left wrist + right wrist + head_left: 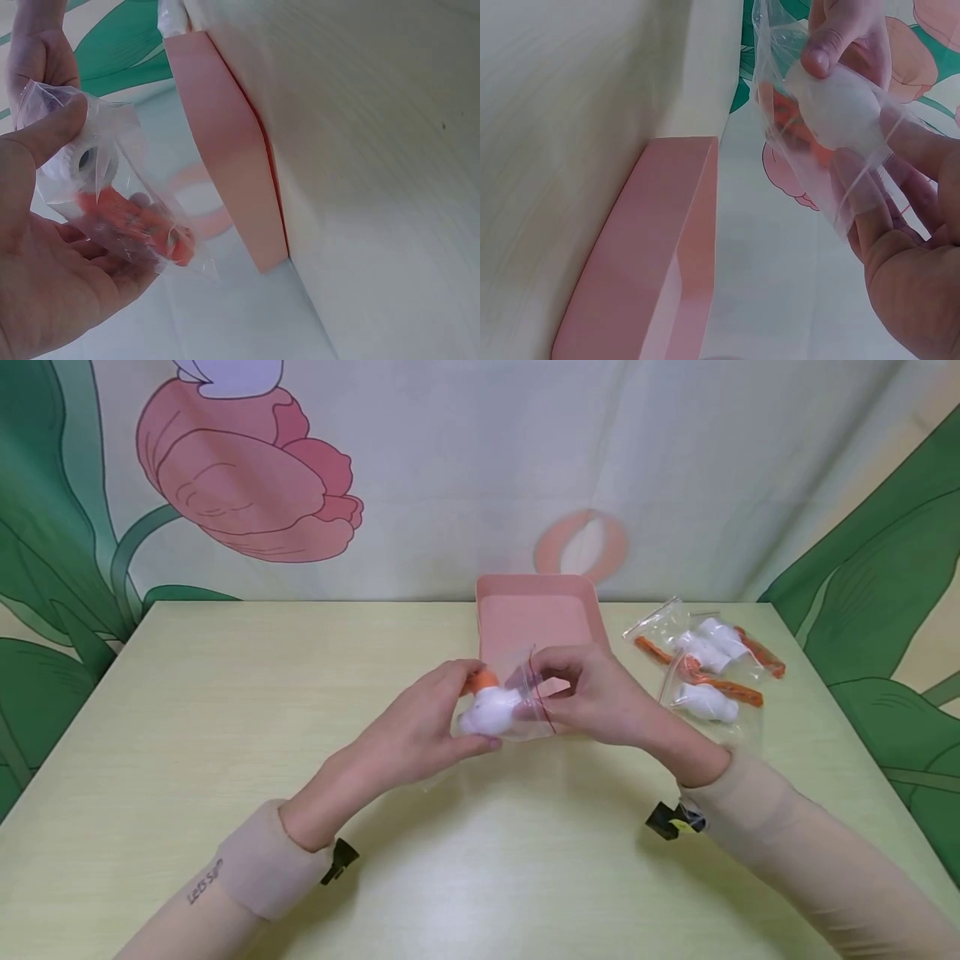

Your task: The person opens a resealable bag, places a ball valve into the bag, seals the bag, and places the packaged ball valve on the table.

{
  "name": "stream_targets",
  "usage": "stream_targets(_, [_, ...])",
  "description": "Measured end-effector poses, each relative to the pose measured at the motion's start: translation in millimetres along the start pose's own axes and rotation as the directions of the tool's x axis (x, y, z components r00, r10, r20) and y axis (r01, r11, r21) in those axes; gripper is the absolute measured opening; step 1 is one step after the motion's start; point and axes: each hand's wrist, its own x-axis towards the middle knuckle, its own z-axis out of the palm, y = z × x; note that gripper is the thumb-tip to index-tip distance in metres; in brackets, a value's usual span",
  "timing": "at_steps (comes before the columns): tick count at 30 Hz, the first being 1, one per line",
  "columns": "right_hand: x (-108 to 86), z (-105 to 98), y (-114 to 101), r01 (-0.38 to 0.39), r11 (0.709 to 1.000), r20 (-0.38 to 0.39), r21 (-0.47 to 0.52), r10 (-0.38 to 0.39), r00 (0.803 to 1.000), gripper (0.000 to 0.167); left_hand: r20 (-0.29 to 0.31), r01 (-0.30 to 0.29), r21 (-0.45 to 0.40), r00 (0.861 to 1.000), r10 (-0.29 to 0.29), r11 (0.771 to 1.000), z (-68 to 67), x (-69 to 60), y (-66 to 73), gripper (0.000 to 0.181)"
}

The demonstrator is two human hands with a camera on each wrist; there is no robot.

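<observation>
Above the table, a clear zip bag (551, 714) with a red line at its mouth holds a white rounded plastic piece (491, 710) and an orange piece (484, 680). My left hand (408, 727) grips the bag from the left, thumb and fingers on opposite sides. In the left wrist view, the white piece (82, 159) shows a dark hole in its end, beside the orange piece (135, 225). My right hand (600, 697) reaches into the bag's mouth. Its fingertips, seen through the plastic in the right wrist view, pinch the end of the white piece (836, 112).
A pink tray (536, 610) stands at the table's back edge, just behind the hands. To its right lie several similar clear bags (708, 706) with white and orange pieces. A patterned curtain (450, 468) hangs behind the table (225, 693).
</observation>
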Motion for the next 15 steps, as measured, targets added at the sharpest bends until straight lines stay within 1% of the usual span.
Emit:
stream_targets(6, [0.7,4.8,-0.1,-0.034,0.999,0.004,-0.024,0.035,0.999,0.017,-0.001,-0.015,0.007,1.000,0.015,1.000,2.1,0.7,-0.1,0.079])
stream_targets(15, [0.5,7.8,-0.6,-0.035,0.997,0.003,-0.068,0.035,0.999,0.021,0.003,0.022,-0.002,1.000,-0.022,1.000,3.2,-0.2,0.3,0.084])
